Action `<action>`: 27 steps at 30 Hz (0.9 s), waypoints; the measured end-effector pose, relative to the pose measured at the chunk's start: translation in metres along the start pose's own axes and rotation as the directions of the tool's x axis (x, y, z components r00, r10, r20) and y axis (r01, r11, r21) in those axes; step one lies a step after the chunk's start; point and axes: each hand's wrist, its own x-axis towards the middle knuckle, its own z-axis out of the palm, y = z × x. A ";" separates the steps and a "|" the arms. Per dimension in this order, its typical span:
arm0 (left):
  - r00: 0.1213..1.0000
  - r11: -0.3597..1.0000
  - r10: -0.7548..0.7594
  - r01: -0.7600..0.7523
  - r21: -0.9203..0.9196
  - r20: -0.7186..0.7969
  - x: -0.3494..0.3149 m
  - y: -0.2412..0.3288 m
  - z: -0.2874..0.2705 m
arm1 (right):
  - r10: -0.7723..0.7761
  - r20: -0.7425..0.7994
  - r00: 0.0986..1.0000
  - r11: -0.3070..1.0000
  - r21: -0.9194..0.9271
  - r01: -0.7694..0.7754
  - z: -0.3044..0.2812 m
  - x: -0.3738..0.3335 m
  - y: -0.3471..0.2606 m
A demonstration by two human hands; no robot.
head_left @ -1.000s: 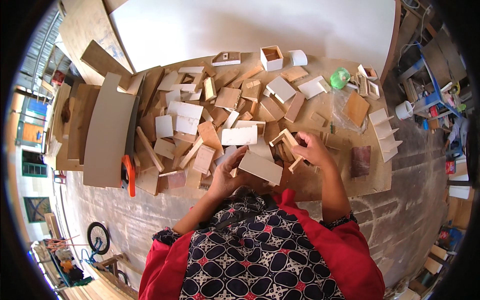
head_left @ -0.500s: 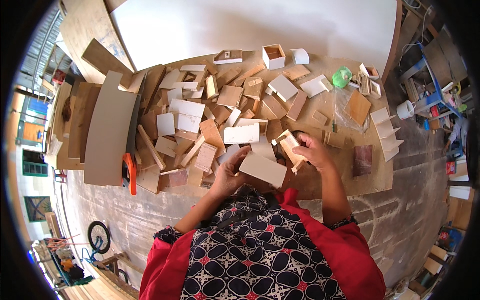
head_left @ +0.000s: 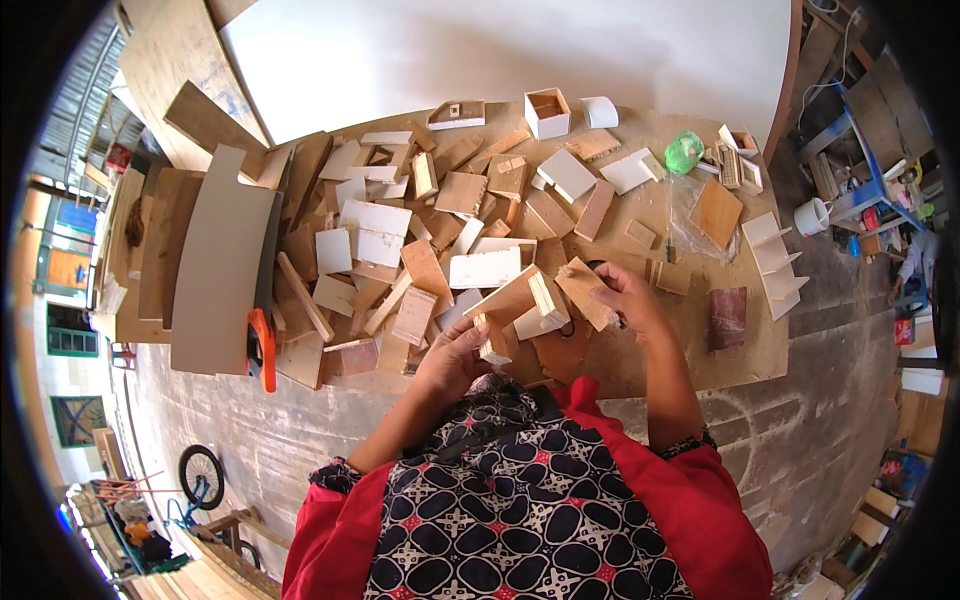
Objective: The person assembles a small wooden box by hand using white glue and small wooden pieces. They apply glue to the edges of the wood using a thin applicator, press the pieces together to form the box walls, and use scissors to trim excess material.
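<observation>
My left hand (head_left: 452,360) is closed on one end of a U-shaped wooden piece (head_left: 508,298), a flat board with a short block at each end. Its bare wood inner side faces up. Close by on the right, my right hand (head_left: 632,298) pinches a small wooden board (head_left: 582,291) by its right edge, with the flat brown face showing. The two pieces are held side by side above the near edge of the table, and I cannot tell whether they touch. Dark curved bits show beside the right hand, too hidden to name.
A heap of wood offcuts (head_left: 375,230) covers the worktable's left and middle. An orange-handled saw (head_left: 262,350) lies by a long panel (head_left: 220,265) at the left. Farther back are an open white box (head_left: 547,113) and a green plastic bundle (head_left: 684,152). A slotted white piece (head_left: 774,266) lies right.
My left hand has turned its piece from the pale outer face to the bare inner side with end blocks. My right hand has turned its board so the flat face shows.
</observation>
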 end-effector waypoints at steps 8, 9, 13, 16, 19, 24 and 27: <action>0.998 0.997 -0.059 0.059 -0.046 0.008 -0.005 0.002 -0.005 | -0.616 -0.213 0.759 0.591 -0.761 0.266 0.020 -0.025 -0.055; 0.997 0.995 -0.073 0.073 -0.065 -0.002 -0.004 0.001 -0.006 | -0.670 -0.129 0.731 0.568 -0.723 0.393 0.028 -0.029 -0.064; 0.990 0.985 -0.124 0.115 -0.127 -0.062 -0.002 -0.003 -0.006 | -0.773 0.100 0.626 0.423 -0.654 0.627 0.076 -0.046 -0.096; 0.985 0.983 -0.147 0.136 -0.126 -0.085 -0.004 -0.002 0.005 | -0.797 0.072 0.600 0.348 -0.757 0.553 0.091 -0.037 -0.085; 0.985 0.981 -0.172 0.171 -0.092 -0.004 -0.011 0.000 0.009 | -0.848 0.035 0.529 0.311 -0.775 0.550 0.093 -0.027 -0.080; 0.952 0.976 -0.216 0.205 0.073 0.218 -0.017 0.005 0.009 | -0.904 -0.010 0.428 0.308 -0.710 0.634 0.093 -0.023 -0.082; 0.942 0.986 -0.165 0.146 0.084 0.292 -0.014 0.000 0.000 | -0.878 -0.028 0.478 0.392 -0.614 0.685 0.093 -0.023 -0.080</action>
